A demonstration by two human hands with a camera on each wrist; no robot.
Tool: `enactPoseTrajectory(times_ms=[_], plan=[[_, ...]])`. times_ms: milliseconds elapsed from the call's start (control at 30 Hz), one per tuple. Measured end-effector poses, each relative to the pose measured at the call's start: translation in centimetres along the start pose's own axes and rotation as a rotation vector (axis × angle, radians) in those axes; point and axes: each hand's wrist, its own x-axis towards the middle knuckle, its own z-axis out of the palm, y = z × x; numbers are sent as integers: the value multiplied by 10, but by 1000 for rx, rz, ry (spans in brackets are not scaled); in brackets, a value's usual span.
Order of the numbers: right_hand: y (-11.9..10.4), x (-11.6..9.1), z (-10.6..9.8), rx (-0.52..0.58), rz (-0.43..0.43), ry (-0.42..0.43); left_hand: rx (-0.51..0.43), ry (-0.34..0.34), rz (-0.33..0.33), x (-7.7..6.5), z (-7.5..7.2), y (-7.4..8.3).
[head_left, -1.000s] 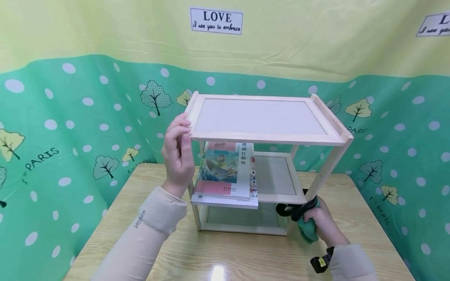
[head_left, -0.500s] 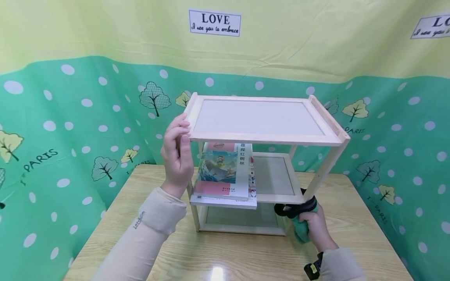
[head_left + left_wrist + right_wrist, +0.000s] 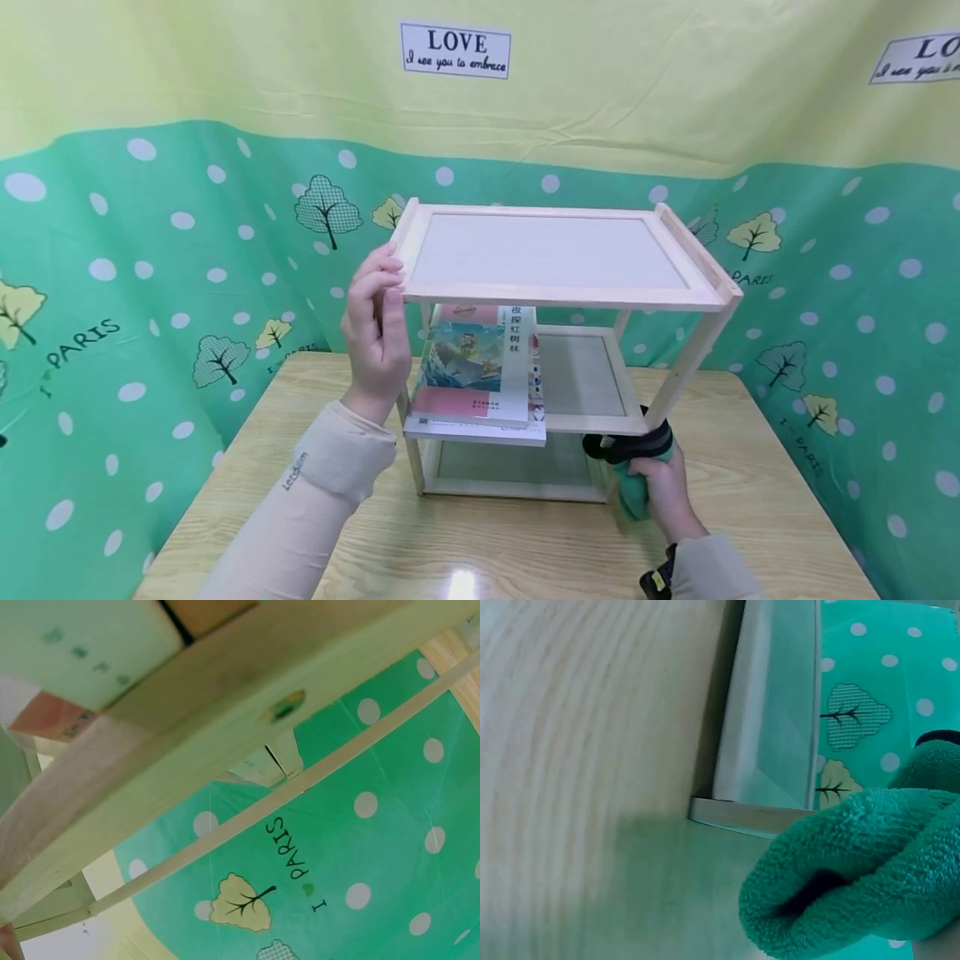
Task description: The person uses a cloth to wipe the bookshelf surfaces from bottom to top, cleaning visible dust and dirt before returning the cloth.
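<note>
A pale wooden three-tier shelf rack [image 3: 555, 294] stands on the table. My left hand [image 3: 378, 333] grips the front left corner of its top tier, thumb at the front edge and fingers over the side rail. Low at the front right leg, my right hand [image 3: 665, 483] holds a green towel [image 3: 632, 493] that is folded over on itself in the right wrist view. A black looped piece [image 3: 611, 448] lies along the towel's top, close under the middle tier's edge; I cannot tell what it is. The left wrist view shows a wooden bar [image 3: 172, 742] close up.
Two stacked books [image 3: 480, 375] lie on the left of the middle tier, their front edge jutting past it. The wooden table [image 3: 397, 550] extends around the rack. A green and yellow patterned curtain [image 3: 247, 183] hangs behind and at both sides.
My right hand and the green towel have shifted slightly left, closer in under the middle tier. The left hand keeps its grip on the corner, and the books stay put.
</note>
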Motion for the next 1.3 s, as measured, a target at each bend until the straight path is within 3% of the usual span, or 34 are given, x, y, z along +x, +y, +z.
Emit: enactPoseTrajectory(times_ms=[233, 667, 967, 1300], plan=[[20, -3, -1, -104, 137, -34, 0, -3, 0, 0, 1, 0], [41, -3, 2, -164, 216, -50, -5, -1, -4, 0, 0, 0], [49, -8, 5, -290, 116, -70, 2, -4, -2, -1, 0, 0], [55, -15, 8, -276, 17, -52, -5, -6, -6, 0, 0, 1]])
